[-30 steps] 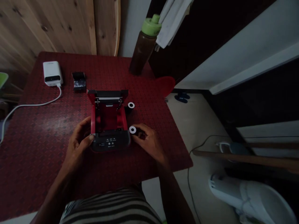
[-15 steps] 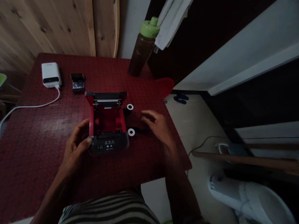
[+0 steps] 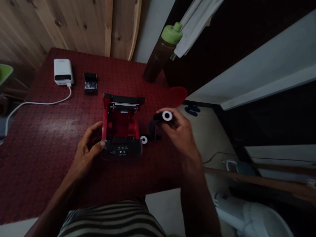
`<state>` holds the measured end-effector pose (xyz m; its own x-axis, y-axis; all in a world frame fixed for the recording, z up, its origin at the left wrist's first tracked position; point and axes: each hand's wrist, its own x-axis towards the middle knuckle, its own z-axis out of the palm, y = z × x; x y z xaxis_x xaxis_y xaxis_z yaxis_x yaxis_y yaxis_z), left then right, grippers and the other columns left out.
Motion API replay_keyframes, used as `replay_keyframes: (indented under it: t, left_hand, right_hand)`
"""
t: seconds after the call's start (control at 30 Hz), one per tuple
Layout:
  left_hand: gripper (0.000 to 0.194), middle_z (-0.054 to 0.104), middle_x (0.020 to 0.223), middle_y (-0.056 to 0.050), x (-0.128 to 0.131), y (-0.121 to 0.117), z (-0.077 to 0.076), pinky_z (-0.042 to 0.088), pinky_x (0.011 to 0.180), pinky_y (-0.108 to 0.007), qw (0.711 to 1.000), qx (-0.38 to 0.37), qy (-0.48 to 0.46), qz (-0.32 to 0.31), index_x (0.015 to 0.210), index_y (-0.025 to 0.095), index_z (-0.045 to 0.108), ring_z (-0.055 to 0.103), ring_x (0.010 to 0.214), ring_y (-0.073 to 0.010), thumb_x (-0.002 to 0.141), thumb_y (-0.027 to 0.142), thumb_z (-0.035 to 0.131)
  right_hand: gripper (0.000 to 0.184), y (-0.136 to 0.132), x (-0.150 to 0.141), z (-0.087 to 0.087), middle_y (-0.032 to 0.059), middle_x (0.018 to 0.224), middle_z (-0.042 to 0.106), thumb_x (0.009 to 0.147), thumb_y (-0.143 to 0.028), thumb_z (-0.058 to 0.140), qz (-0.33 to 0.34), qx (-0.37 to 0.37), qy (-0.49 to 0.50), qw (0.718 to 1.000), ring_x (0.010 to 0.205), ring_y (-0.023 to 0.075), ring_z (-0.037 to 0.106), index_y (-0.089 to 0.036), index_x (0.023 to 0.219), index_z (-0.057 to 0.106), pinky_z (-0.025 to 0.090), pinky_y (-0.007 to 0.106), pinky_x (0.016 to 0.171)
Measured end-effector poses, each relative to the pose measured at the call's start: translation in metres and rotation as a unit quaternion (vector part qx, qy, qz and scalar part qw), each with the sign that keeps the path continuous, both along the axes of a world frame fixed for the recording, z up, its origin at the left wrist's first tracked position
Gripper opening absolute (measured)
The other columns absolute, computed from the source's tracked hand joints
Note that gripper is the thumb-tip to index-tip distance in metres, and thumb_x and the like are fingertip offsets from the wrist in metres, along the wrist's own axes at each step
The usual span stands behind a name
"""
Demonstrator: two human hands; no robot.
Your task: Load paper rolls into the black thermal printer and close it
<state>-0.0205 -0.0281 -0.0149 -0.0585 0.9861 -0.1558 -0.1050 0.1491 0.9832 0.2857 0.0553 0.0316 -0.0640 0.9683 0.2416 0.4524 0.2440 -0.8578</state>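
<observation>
You're working in dim light, and the dark red patterned worktop carries one soft glare patch toward its left edge, while its near edge darkens rightward. White print on the squat black panel is too soft to read. Below the black roll with a white ring-shaped end, you get a blurred dark smear, perhaps film or shadow. Wide-angle stretch tilts the tall brown, green-lidded bottle near the far right corner.
</observation>
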Motion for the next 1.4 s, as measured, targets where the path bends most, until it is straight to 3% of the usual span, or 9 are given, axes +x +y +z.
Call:
replay_keyframes:
  t: [0.1, 0.2, 0.33, 0.47, 0.83, 0.97, 1.1, 1.23, 1.4]
  left_hand:
    - [0.067, 0.069, 0.158, -0.012, 0.000, 0.001, 0.002, 0.060, 0.113, -0.054, 1.000, 0.010, 0.006, -0.006, 0.154, 0.028, 0.064, 0.068, 0.142, -0.0402, 0.095, 0.055, 0.079]
    - [0.066, 0.071, 0.156, -0.012, 0.000, 0.002, 0.001, 0.058, 0.117, -0.056, 1.000, 0.022, 0.001, -0.008, 0.153, 0.028, 0.065, 0.068, 0.143, -0.0397, 0.094, 0.053, 0.080]
    - [0.063, 0.070, 0.157, -0.013, 0.000, 0.001, 0.000, 0.057, 0.119, -0.057, 1.000, 0.022, -0.006, -0.005, 0.152, 0.027, 0.066, 0.067, 0.145, -0.0396, 0.095, 0.050, 0.080]
    - [0.064, 0.068, 0.159, -0.014, 0.001, 0.001, 0.000, 0.055, 0.121, -0.057, 0.999, 0.026, -0.018, -0.011, 0.152, 0.026, 0.064, 0.067, 0.145, -0.0385, 0.095, 0.049, 0.081]
    - [0.062, 0.068, 0.159, -0.013, 0.000, 0.002, -0.001, 0.053, 0.124, -0.058, 0.999, 0.033, -0.022, -0.017, 0.151, 0.025, 0.064, 0.065, 0.149, -0.0388, 0.096, 0.048, 0.081]
    - [0.062, 0.067, 0.160, -0.013, 0.000, 0.002, -0.002, 0.051, 0.126, -0.058, 0.999, 0.029, -0.019, -0.020, 0.152, 0.025, 0.063, 0.064, 0.149, -0.0384, 0.097, 0.048, 0.080]
    - [0.063, 0.066, 0.162, -0.013, -0.001, 0.001, 0.000, 0.052, 0.125, -0.056, 0.999, 0.026, -0.022, -0.020, 0.152, 0.025, 0.062, 0.063, 0.151, -0.0375, 0.097, 0.049, 0.080]
    - [0.065, 0.065, 0.163, -0.013, 0.000, 0.002, 0.002, 0.052, 0.125, -0.055, 1.000, 0.018, -0.015, -0.021, 0.153, 0.024, 0.062, 0.064, 0.150, -0.0368, 0.096, 0.050, 0.080]
    - [0.064, 0.069, 0.158, -0.013, -0.001, 0.000, 0.001, 0.053, 0.123, -0.055, 1.000, 0.014, -0.010, -0.013, 0.151, 0.025, 0.065, 0.067, 0.145, -0.0369, 0.094, 0.049, 0.082]
  right_hand:
    - [0.037, -0.019, -0.005, 0.042, 0.0027, 0.119, 0.080, 0.093, -0.027, 0.082, 0.102, -0.035, 0.007, 0.994, 0.105, 0.0242, 0.076, -0.029, 0.129, 0.071, 0.062, 0.042, 0.096]
    - [0.036, -0.022, -0.031, 0.060, 0.0022, 0.114, 0.080, 0.093, -0.019, 0.084, 0.172, -0.010, -0.095, 0.981, 0.100, 0.0234, 0.076, -0.028, 0.126, 0.071, 0.062, 0.040, 0.093]
    - [0.024, -0.011, -0.078, 0.051, 0.0063, 0.116, 0.081, 0.098, -0.006, 0.075, 0.236, 0.023, -0.278, 0.931, 0.113, 0.0261, 0.074, -0.022, 0.116, 0.073, 0.060, 0.044, 0.105]
    - [0.027, -0.009, -0.109, 0.042, 0.0118, 0.113, 0.082, 0.100, 0.004, 0.064, 0.221, 0.000, -0.425, 0.878, 0.114, 0.0288, 0.073, -0.016, 0.114, 0.074, 0.059, 0.044, 0.103]
    - [0.040, 0.005, -0.139, 0.043, 0.0173, 0.119, 0.083, 0.105, 0.004, 0.047, 0.224, -0.074, -0.541, 0.808, 0.114, 0.0310, 0.078, -0.013, 0.121, 0.078, 0.059, 0.041, 0.093]
    - [0.035, 0.013, -0.139, 0.033, 0.0166, 0.119, 0.082, 0.108, -0.001, 0.048, 0.234, -0.084, -0.536, 0.807, 0.108, 0.0290, 0.079, -0.015, 0.120, 0.078, 0.059, 0.039, 0.089]
    - [0.039, 0.011, -0.129, 0.027, 0.0154, 0.124, 0.081, 0.105, 0.003, 0.047, 0.237, -0.066, -0.477, 0.844, 0.115, 0.0273, 0.076, -0.015, 0.124, 0.076, 0.058, 0.039, 0.099]
    - [0.051, 0.002, -0.110, 0.033, 0.0114, 0.132, 0.080, 0.103, 0.008, 0.045, 0.284, -0.030, -0.366, 0.886, 0.126, 0.0244, 0.072, -0.018, 0.133, 0.076, 0.056, 0.042, 0.113]
    - [0.034, -0.016, -0.094, 0.039, 0.0084, 0.118, 0.083, 0.107, -0.001, 0.058, 0.318, -0.012, -0.298, 0.900, 0.113, 0.0248, 0.072, -0.021, 0.122, 0.082, 0.060, 0.044, 0.105]
